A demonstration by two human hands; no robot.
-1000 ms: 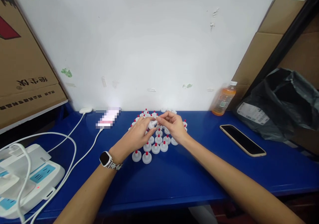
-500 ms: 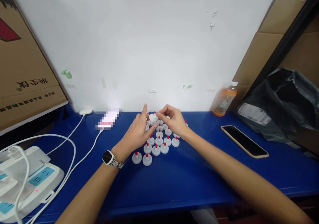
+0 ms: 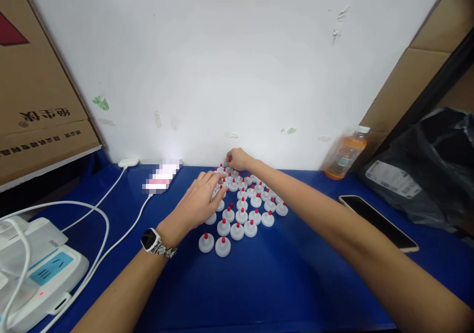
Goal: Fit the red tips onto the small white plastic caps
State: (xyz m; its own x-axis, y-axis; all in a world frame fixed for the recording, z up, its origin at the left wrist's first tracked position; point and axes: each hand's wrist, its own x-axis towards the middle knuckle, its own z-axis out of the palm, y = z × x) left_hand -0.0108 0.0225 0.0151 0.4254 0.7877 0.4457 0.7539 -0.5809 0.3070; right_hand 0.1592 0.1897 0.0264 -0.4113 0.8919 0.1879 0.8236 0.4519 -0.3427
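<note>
Several round white caps with red nozzle tips (image 3: pixel 242 216) stand upright in a cluster on the blue table (image 3: pixel 259 278). Over the cluster's left side lies my left hand (image 3: pixel 202 200), wearing a watch (image 3: pixel 150 240); its fingers stretch forward with the thumb apart, and it hides some caps. At the back of the cluster, close to the wall, my right hand (image 3: pixel 239 159) has its fingers curled down and closed. What they hold, if anything, is hidden. A small loose red tip (image 3: pixel 231 204) appears among the caps.
On the left are a power strip (image 3: pixel 55 278) with white cables and a lit phone (image 3: pixel 163 177). To the right stand an orange drink bottle (image 3: pixel 347 153), a dark phone (image 3: pixel 377 222) and a black plastic bag (image 3: pixel 425 160). A white wall (image 3: pixel 229 76) borders the table's back.
My right hand has moved from pinching a white cap beside my left hand to the back of the cluster. My left hand has lowered its raised finger. The view has shifted slightly.
</note>
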